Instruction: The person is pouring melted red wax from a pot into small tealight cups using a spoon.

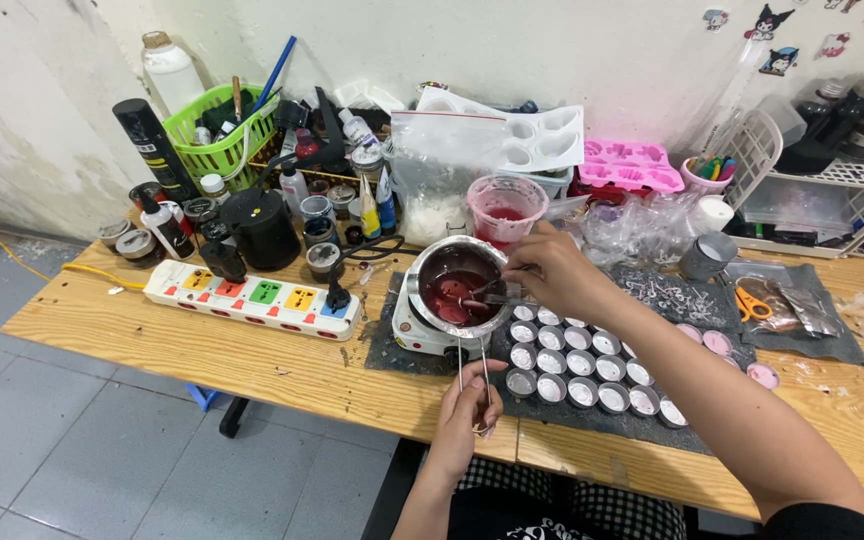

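The left hand (467, 405) pinched the wire handle (473, 372) of the metal pot (459, 285). Just beyond that grip, the right hand (552, 268) pressed its fingers around a thin tool (500, 297) in the red liquid (455, 296).

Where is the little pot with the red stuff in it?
The metal pot sits on a small white hot plate near the middle of the wooden table, just right of the white power strip and left of the rows of small white cups.

Setting: home craft workshop, likely candle or wax work. Evidence: wooden bench (252, 360) against a plastered wall, small hotplate (422, 330) with melting pot (457, 280), rows of small tins (582, 365), pink moulds (630, 165), crowded bottles (352, 190), power strip (252, 297), cartoon stickers (777, 40).
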